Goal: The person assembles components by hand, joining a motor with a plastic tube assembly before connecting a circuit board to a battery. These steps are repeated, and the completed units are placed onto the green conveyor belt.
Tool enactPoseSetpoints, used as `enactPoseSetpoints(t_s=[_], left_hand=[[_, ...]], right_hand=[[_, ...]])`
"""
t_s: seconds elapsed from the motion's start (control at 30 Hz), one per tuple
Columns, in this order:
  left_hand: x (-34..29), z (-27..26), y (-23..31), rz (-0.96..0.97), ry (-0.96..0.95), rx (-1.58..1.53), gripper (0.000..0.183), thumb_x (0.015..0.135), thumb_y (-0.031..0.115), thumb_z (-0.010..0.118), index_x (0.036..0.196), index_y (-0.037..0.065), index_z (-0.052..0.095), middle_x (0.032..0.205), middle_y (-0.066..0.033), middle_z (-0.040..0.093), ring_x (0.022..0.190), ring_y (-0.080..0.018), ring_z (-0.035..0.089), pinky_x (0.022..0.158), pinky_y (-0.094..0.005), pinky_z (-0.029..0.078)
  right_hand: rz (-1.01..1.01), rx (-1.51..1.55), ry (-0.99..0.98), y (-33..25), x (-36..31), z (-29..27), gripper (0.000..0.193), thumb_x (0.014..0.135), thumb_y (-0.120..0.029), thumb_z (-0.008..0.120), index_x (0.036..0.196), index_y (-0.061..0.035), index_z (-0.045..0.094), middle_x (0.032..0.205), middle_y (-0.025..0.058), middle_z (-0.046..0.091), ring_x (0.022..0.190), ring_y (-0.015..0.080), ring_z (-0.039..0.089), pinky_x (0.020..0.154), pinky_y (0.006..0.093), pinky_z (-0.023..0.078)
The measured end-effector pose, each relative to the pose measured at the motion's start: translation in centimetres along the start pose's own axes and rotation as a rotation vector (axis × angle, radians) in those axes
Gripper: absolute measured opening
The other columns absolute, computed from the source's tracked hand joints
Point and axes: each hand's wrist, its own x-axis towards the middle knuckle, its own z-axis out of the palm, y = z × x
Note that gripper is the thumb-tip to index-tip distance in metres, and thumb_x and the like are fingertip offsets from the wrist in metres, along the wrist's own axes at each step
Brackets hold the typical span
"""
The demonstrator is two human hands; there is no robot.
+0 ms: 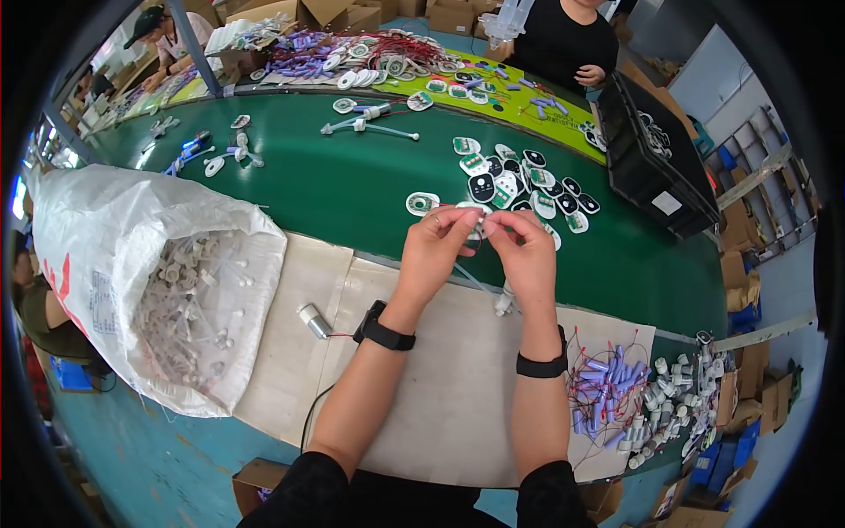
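Observation:
Both my hands meet over the near edge of the green belt. My left hand [437, 244] and my right hand [525, 251] are closed in a pinch on one small white part [476, 211]. Fingers cover most of it, so its exact kind is hidden. Below them a thin translucent tube [473, 277] slants toward a white plastic fitting [504, 302] beside my right wrist. An oval white cover with a round green board [423, 204] lies just left of my fingertips. Past them spreads a pile of white oval covers [505, 190], some with black faces, others showing green circuit boards.
At left a white woven sack [97, 229] gapes, full of plastic fittings. A small silver motor [313, 320] lies on the cardboard mat [422, 414]. Purple battery cells [607, 387] and white-capped motors [669, 387] heap at right. A black crate [647, 167] stands far right; other people work beyond.

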Motion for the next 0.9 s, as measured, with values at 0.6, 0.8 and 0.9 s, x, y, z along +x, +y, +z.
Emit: enactPoseSetpoints(t_s=[0.6, 0.8, 0.9], left_hand=[[0.1, -0.4, 0.0, -0.150, -0.049, -0.221, 0.042, 0.097, 0.009, 0.063, 0.137, 0.001, 0.055, 0.112, -0.0072, 0.069, 0.088, -0.0114, 0.068, 0.077, -0.0240, 0.057], [0.0, 0.0, 0.4, -0.133, -0.046, -0.198, 0.038, 0.097, 0.009, 0.064, 0.134, 0.001, 0.059, 0.112, -0.0075, 0.069, 0.085, -0.0098, 0.068, 0.074, -0.0224, 0.056], [0.0, 0.0, 0.0, -0.098, -0.034, -0.176, 0.037, 0.097, 0.008, 0.064, 0.133, 0.001, 0.060, 0.111, -0.0070, 0.069, 0.084, -0.0083, 0.066, 0.074, -0.0224, 0.056]], right_hand=[[-0.134, -0.068, 0.070, -1.0, -0.3, 0.0, 0.009, 0.084, -0.001, 0.071, 0.092, -0.0008, 0.074, 0.141, 0.0096, 0.054, 0.096, 0.0191, 0.069, 0.074, 0.0289, 0.057], [-0.148, -0.141, 0.065, -0.8, -0.3, -0.1, 0.009, 0.084, 0.000, 0.071, 0.092, -0.0001, 0.074, 0.141, 0.0105, 0.055, 0.091, 0.0202, 0.070, 0.075, 0.0295, 0.056], [-0.177, -0.164, 0.082, -0.9, -0.3, 0.2, 0.009, 0.084, -0.001, 0.070, 0.092, -0.0002, 0.074, 0.142, 0.0103, 0.056, 0.090, 0.0200, 0.070, 0.075, 0.0294, 0.055]])
